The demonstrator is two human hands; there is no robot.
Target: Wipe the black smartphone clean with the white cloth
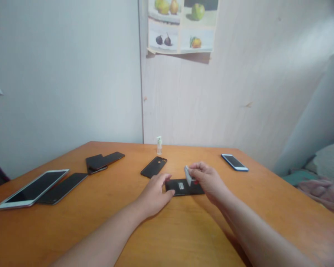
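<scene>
A black phone (pixel 172 186) lies flat on the wooden table in front of me, with a small pale label (pixel 181 186) on its upper face. My left hand (pixel 156 193) holds its left end, thumb on the near edge and fingers at the far edge. Over the phone's right half, my right hand (pixel 207 180) pinches a small folded white cloth (pixel 188 176) between thumb and fingers. The cloth's lower edge is at the phone's surface; whether it presses on it I cannot tell. My right fingers hide part of the phone's right end.
Behind the phone are a black phone case (pixel 154 167) and a small clear spray bottle (pixel 159 145). To the left lie a white tablet (pixel 35 188), a dark phone (pixel 64 188) and overlapping dark phones (pixel 108 160). A white-faced phone (pixel 234 162) rests at the right on the table (pixel 161 237).
</scene>
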